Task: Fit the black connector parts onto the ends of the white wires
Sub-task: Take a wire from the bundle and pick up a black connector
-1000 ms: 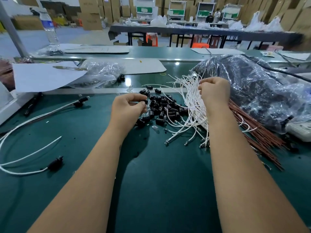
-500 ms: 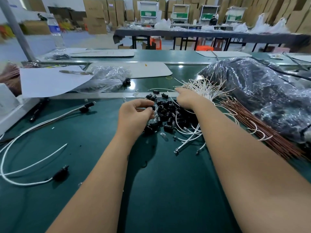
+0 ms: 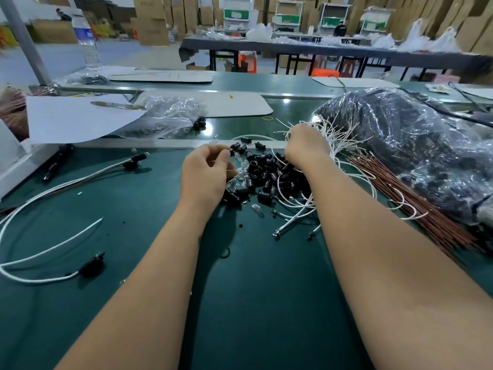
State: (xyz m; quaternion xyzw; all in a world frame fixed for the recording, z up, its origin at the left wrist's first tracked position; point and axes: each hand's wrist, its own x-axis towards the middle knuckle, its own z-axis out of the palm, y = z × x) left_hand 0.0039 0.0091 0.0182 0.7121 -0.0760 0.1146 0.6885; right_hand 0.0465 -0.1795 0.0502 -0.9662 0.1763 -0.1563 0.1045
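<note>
A pile of small black connectors (image 3: pixel 269 174) lies on the green mat (image 3: pixel 261 303) in the middle. A bundle of white wires (image 3: pixel 338 134) fans out just right of it, metal tips toward me. My left hand (image 3: pixel 206 174) sits at the pile's left edge with curled fingers, thumb and forefinger pinching at a black connector. My right hand (image 3: pixel 306 145) is curled into the far part of the bundle and grips white wires. What lies under both palms is hidden.
Finished white wires with black ends (image 3: pixel 90 265) lie at the left. A bundle of brown wires (image 3: pixel 416 201) and a big plastic bag of black parts (image 3: pixel 413 145) fill the right. Behind are a small clear bag (image 3: pixel 170 116), a white sheet (image 3: pixel 74 118) and a water bottle (image 3: pixel 88 41).
My right hand has moved left and farther away along the white wire bundle, toward the connector pile. My left hand has stayed at the pile's left edge.
</note>
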